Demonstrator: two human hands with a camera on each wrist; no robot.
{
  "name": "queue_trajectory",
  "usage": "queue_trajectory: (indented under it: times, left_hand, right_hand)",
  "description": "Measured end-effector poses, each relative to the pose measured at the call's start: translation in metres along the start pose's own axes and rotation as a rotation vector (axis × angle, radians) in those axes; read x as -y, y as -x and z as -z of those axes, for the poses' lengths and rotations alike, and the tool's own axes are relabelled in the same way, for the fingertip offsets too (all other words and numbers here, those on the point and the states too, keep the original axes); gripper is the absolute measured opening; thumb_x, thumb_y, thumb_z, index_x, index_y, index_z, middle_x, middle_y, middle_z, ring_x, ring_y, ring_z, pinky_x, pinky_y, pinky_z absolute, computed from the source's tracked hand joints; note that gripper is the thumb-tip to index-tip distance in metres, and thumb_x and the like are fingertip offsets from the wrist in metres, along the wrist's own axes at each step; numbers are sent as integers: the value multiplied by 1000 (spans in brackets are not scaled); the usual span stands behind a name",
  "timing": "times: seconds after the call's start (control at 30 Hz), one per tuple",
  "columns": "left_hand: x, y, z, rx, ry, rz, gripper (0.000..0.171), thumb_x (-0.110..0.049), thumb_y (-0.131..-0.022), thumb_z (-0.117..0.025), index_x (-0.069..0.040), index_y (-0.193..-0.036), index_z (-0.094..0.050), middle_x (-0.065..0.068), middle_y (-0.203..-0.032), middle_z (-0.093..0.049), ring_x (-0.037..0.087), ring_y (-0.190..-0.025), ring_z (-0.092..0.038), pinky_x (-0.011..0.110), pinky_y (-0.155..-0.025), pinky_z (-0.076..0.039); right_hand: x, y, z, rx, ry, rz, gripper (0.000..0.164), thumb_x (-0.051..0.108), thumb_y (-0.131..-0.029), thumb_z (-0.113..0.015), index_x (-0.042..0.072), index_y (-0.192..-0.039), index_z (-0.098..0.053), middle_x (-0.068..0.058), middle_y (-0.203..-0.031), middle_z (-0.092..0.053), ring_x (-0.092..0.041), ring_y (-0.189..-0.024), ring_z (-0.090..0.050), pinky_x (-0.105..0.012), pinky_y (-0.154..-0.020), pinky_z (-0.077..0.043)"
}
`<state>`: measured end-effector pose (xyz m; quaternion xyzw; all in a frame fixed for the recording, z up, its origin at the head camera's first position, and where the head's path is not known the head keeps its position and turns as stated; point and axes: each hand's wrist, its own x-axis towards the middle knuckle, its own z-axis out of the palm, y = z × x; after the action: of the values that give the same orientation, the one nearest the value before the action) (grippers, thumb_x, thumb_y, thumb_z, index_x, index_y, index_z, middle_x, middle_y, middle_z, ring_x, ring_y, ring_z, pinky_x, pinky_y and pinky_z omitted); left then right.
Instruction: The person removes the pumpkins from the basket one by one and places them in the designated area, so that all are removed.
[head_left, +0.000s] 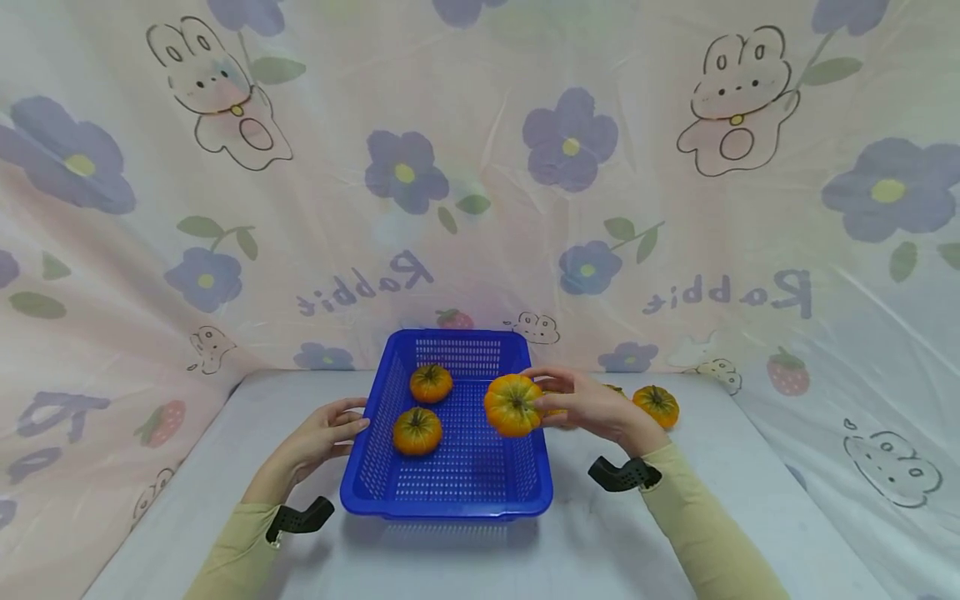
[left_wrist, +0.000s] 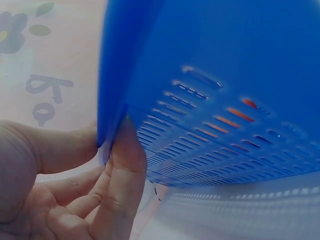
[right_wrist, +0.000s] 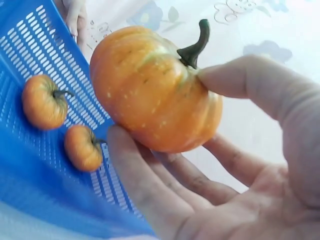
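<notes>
A blue plastic basket (head_left: 480,483) with slotted walls stands on the table before me. Inside it, on the left, lie two small orange pumpkins (head_left: 431,383), both also visible in the right wrist view. My left hand (head_left: 322,433) pinches the basket's left rim between thumb and fingers, as the left wrist view (left_wrist: 120,150) shows up close. Over the basket's right side, my right hand (head_left: 585,404) holds another small pumpkin (right_wrist: 150,95). Its thumb presses near the dark curved stem and the fingers support the underside.
Right of the basket, behind my right hand, an orange pumpkin (head_left: 656,406) sits on the white table (head_left: 750,483). Part of another pumpkin (head_left: 615,389) shows beside it, mostly covered by the hand. A printed cloth (head_left: 480,233) hangs at the back and sides.
</notes>
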<state>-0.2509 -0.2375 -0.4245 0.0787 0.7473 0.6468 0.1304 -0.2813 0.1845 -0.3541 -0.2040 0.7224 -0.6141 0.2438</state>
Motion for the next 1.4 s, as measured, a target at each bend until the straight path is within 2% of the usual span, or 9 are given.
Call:
queue_trajectory:
  times: [0.07,0.23,0.4,0.63,0.87,1.03,1.17,1.4]
  left_hand:
    - [0,0,0,1,1,1,63,-20,-96,-59,5,-145,-27,20,-115,-58,24,-97,-62,39,-87,-52]
    - [-1,0,0,9,2,0,63,-19,-97,-58,5,-145,-26,21,-116,-58,24,-96,-62,38,-86,-52]
    - [-2,0,0,4,4,6,63,-19,-97,-59,5,-145,-26,19,-114,-58,24,-96,-62,39,-87,-51]
    - [0,0,1,-6,9,7,63,-19,-97,-59,4,-145,-26,20,-116,-58,24,-97,-62,40,-88,-51]
    - [0,-2,2,-4,9,6,64,-21,-97,-59,3,-146,-26,18,-114,-58,23,-96,-61,39,-88,-51]
    - [0,-2,1,-5,14,8,64,-20,-97,-59,3,-146,-25,18,-115,-59,22,-96,-62,38,-87,-51]
    - [1,-2,2,-2,13,6,63,-20,-97,-58,4,-146,-26,18,-114,-59,22,-95,-62,38,-87,-51]
    - [4,-2,1,-2,10,10,63,-20,-97,-59,3,-145,-27,18,-114,-59,23,-96,-62,39,-87,-51]
  right_hand:
    - [-5,5,5,-16,-29,7,58,18,-89,-69,7,-139,-42,-20,-131,-50,-34,-112,-55,-53,-90,-47]
    - [-22,16,21,-46,-92,20,58,13,-91,-66,5,-142,-40,-21,-133,-48,-33,-114,-54,-51,-90,-48]
    - [-38,30,31,-86,-118,0,59,11,-92,-63,2,-143,-35,-22,-138,-42,-34,-114,-54,-53,-92,-46]
    - [-55,45,38,-188,-133,-60,65,13,-92,-62,0,-146,-28,-26,-143,-31,-33,-111,-54,-51,-93,-46]
    - [-72,56,44,-246,-203,-57,59,12,-95,-57,1,-146,-30,-27,-145,-23,-33,-113,-51,-51,-96,-44]
    - [-86,58,44,-288,-230,-79,57,13,-95,-59,2,-144,-32,-25,-144,-27,-32,-112,-52,-50,-94,-45]
    - [-97,61,43,-311,-208,-85,58,16,-96,-58,-1,-144,-30,-24,-142,-30,-30,-111,-53,-48,-94,-46]
    - [-113,66,42,-319,-200,-111,60,20,-97,-57,-2,-145,-28,-25,-142,-33,-29,-114,-52,-49,-96,-44]
